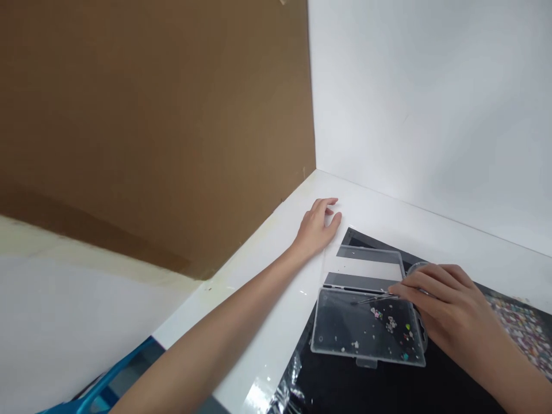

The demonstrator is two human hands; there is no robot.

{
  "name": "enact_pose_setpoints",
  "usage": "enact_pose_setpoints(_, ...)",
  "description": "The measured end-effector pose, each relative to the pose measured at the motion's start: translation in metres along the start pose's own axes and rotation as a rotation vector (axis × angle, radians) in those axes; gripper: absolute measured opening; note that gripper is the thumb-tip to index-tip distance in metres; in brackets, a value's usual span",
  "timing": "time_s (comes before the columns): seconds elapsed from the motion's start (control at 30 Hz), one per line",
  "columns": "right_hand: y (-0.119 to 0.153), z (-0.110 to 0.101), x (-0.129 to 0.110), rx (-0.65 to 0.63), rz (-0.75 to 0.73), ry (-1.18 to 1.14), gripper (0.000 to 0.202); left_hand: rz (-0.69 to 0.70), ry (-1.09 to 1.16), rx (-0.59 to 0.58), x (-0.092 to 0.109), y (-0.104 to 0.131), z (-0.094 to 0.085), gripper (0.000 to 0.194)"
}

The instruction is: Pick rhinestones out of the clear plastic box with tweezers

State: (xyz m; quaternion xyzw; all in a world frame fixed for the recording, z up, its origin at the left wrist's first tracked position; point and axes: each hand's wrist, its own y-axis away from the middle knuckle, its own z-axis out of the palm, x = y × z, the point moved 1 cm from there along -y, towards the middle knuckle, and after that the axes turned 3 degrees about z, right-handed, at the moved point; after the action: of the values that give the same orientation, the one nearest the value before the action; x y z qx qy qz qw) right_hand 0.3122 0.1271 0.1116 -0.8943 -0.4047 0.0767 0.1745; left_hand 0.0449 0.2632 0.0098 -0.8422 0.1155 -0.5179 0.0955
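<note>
My right hand (448, 305) pinches thin tweezers (371, 299) over the open clear plastic box (366, 328) — tips just above small coloured beads (390, 325) inside it. Box sits on a black sheet (345, 385). My left hand (317, 230) lies flat on the white table (388, 213), beyond the box's far-left corner — not touching it.

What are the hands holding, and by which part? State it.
Right hand pinches thin tweezers at their rear end, tips over the clear box. Left hand holds nothing, resting on the table.
</note>
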Motion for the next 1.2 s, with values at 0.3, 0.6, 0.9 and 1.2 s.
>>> enact_pose_setpoints(0.3, -0.004, 0.004, -0.002, 0.028, 0.023, -0.019, 0.046, 0.011, -0.032, -0.018, 0.0, 0.0, -0.001, 0.032)
enact_pose_setpoints(0.6, 0.03, -0.044, -0.019, 0.059, 0.118, -0.016, 0.041, 0.068, -0.059, -0.002, -0.01, -0.004, 0.003, 0.033)
enact_pose_setpoints(0.9, 0.127, -0.114, -0.057, -0.152, 0.296, 0.034, 0.048, 0.069, -0.052, 0.028, -0.013, -0.007, 0.004, 0.033)
enact_pose_setpoints(1.2, 0.164, -0.104, -0.091, -0.06, 0.452, 0.016, 0.034, 0.063, -0.108, -0.007, -0.014, -0.007, 0.002, 0.032)
